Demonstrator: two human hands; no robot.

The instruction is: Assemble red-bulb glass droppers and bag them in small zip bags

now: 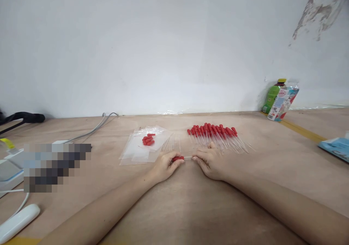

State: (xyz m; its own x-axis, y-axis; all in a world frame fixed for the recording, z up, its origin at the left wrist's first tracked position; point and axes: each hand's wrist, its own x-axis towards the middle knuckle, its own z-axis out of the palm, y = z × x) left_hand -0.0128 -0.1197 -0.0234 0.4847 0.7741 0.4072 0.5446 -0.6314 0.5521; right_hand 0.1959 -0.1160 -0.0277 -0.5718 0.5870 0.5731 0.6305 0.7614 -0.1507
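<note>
Between thumb and fingers, my left hand (167, 165) pinches a red rubber bulb (178, 158). A thin glass tube (188, 158) runs from the bulb's open end to my right hand (208, 162), whose thumb and fingers are closed on it. Behind the left hand, several loose red bulbs (148, 140) lie on clear plastic bags (133, 152). A few bare glass tubes (171, 143) rest beside the bags. Beyond my right hand, a row of glass droppers with red bulbs (211, 130) is spread out, bulbs toward the wall.
At the back right, a green bottle with a yellow cap (269, 98) stands behind a printed pouch (283, 102). A blue packet (336, 148) lies at the right edge. On the left are a grey cable (95, 129), a white device (20, 221) and a pixelated area. A white wall closes the back.
</note>
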